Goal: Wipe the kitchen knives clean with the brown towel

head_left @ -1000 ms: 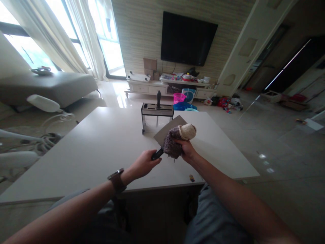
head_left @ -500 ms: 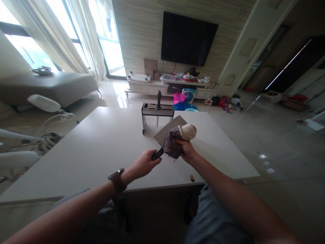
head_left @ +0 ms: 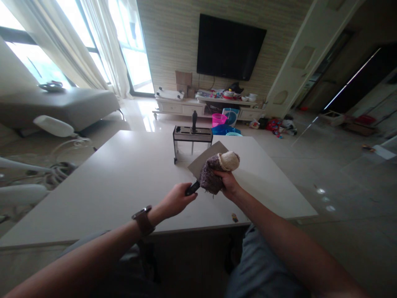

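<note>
My left hand [head_left: 179, 199] is closed round the black handle of a cleaver [head_left: 205, 156], whose broad grey blade is raised above the table and points away to the upper right. My right hand [head_left: 228, 184] grips a bunched cloth [head_left: 212, 177], brown and shaggy with a cream part on top. The cloth lies against the blade's right side and covers part of it. Behind the blade stands a knife block [head_left: 192, 133] with clear sides and a dark slotted top. One black-handled tool [head_left: 194, 120] is upright in it.
The white table [head_left: 130, 178] spreads out under my hands. A small colourful figure [head_left: 235, 217] lies at its near edge. White chairs [head_left: 54, 126] stand to the left. Beyond the table are a pink basket [head_left: 218, 120] and a cluttered low TV cabinet [head_left: 173, 108].
</note>
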`<state>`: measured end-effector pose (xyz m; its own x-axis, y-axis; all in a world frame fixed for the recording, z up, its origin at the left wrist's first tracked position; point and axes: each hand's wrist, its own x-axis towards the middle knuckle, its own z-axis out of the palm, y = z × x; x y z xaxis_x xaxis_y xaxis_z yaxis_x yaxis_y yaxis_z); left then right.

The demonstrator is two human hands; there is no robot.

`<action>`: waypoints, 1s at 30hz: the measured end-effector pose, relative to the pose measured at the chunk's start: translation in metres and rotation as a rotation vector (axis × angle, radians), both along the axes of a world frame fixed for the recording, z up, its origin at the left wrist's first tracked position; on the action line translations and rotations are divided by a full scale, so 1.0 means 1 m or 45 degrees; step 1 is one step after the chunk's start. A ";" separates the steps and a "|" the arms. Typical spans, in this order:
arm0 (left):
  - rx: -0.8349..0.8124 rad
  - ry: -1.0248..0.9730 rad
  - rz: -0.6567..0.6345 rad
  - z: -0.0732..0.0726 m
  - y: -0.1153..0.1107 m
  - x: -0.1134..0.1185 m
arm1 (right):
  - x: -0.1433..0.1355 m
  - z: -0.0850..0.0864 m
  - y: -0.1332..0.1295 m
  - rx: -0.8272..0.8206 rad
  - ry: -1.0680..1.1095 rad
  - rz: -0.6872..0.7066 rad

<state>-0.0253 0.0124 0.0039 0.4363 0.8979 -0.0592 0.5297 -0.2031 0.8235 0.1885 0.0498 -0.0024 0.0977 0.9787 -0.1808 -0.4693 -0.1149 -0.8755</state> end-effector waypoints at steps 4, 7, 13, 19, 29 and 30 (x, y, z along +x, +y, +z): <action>-0.011 -0.001 0.006 0.000 0.000 0.000 | 0.000 -0.001 0.001 -0.007 0.006 -0.001; -0.004 -0.007 0.006 0.000 0.000 0.000 | 0.000 -0.002 0.001 -0.007 0.009 -0.005; -0.004 -0.016 0.002 0.001 -0.001 0.000 | 0.001 -0.002 0.000 0.009 -0.009 0.010; -0.005 -0.007 0.003 0.001 0.000 0.000 | 0.000 -0.002 0.000 0.000 -0.022 -0.017; 0.011 -0.003 0.006 -0.003 0.001 0.000 | -0.002 0.001 -0.002 0.014 -0.031 -0.002; 0.012 -0.003 0.006 -0.002 0.001 0.000 | -0.002 0.001 -0.002 0.013 -0.027 -0.010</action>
<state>-0.0256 0.0130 0.0014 0.4322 0.9004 -0.0495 0.5287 -0.2085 0.8228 0.1866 0.0482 -0.0017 0.1090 0.9796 -0.1689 -0.4512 -0.1027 -0.8865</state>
